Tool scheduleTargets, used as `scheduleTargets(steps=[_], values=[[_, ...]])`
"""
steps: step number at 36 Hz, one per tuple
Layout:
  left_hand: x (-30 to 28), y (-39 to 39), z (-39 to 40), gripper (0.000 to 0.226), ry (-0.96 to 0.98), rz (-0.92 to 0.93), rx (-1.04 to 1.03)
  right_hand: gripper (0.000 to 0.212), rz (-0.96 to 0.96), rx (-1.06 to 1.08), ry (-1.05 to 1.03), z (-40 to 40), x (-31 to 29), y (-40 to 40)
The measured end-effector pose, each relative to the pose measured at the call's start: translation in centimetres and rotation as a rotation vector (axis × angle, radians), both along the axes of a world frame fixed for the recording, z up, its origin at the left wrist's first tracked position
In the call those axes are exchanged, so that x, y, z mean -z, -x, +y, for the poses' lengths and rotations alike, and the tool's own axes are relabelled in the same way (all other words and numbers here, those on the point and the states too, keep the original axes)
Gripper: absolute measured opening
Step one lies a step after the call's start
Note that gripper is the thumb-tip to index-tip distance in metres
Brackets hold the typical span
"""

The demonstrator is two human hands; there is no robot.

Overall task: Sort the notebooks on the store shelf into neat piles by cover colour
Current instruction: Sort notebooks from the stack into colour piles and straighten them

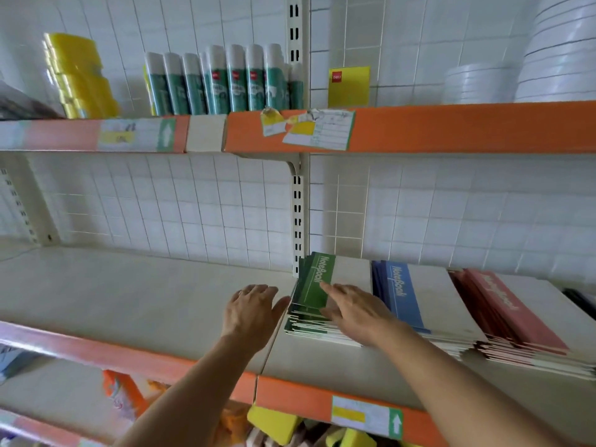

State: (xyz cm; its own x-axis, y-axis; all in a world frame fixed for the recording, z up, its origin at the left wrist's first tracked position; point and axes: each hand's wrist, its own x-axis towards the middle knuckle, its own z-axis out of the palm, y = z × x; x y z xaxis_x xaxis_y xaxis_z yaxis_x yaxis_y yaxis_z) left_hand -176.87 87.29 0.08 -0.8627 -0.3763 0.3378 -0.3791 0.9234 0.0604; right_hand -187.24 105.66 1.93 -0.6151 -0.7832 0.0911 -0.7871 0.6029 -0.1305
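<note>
Neatly Piled Notebooks On Store Shelf

Behind, white tiled wall (193,204). Below, cream shelf (129,301), orange-edged. Side by side: red pile (516,321), blue pile (419,298), green pile (314,285). Left hand (250,312) flat against green pile's edge; right hand (353,309) flat on top.

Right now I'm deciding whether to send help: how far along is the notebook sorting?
Mostly done, it seems. Three piles lie side by side by colour: green pile, blue pile, red pile. In hand: the left hand presses flat against the green pile's side while the right hand rests on top, squaring it. Left: the green and red edges look uneven and need tidying. No loose notebooks show.
</note>
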Motion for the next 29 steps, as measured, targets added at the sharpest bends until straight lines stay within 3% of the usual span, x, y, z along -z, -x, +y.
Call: scheduleTargets(steps=[11, 25, 29], values=[[-0.3, -0.6, 0.1, 0.052, -0.008, -0.003, 0.056, 0.064, 0.078, 0.062, 0.053, 1.1, -0.2, -1.2], [0.7, -2.7, 5.4, 0.042, -0.026, 0.062, 0.337, 0.059, 0.165, 0.319, 0.121, 8.6, 1.8, -6.6], [1.0, -2.9, 8.2, 0.059, -0.090, 0.089, 0.417, 0.068, 0.162, 0.408, 0.118, 12.3, 2.2, -8.3]])
